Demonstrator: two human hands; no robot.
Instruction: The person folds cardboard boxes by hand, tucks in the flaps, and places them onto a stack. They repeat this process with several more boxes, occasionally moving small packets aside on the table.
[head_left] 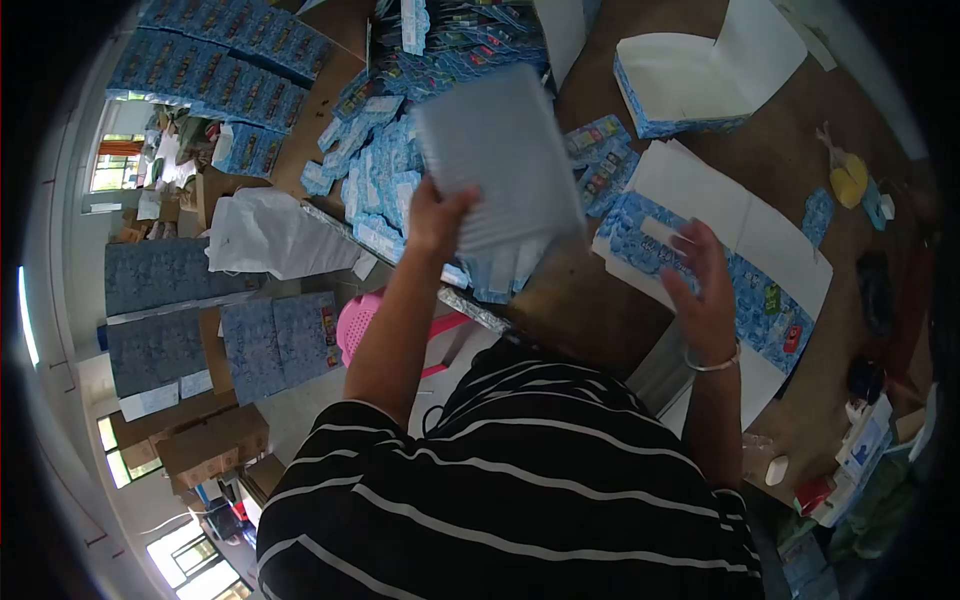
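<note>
Pinching pale sheet at its 7 o'clock edge with left hand. Spreading right hand fingers, empty, over flat carton.

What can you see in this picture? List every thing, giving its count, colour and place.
pack: one, grey, held up over the table
packets: many, blue, piled at the table's left
open box: one, white inside and blue outside, far side of the table
flat box: one, blue and white, unfolded on the table
table: one, brown
stool: one, pink, on the floor at left
bag: one, white, left of the table
cartons: several, brown, lower left
bracelet: one, silver, right wrist
shirt: one, black with white stripes
left hand: grips the pack
right hand: open, above the flat box
</note>
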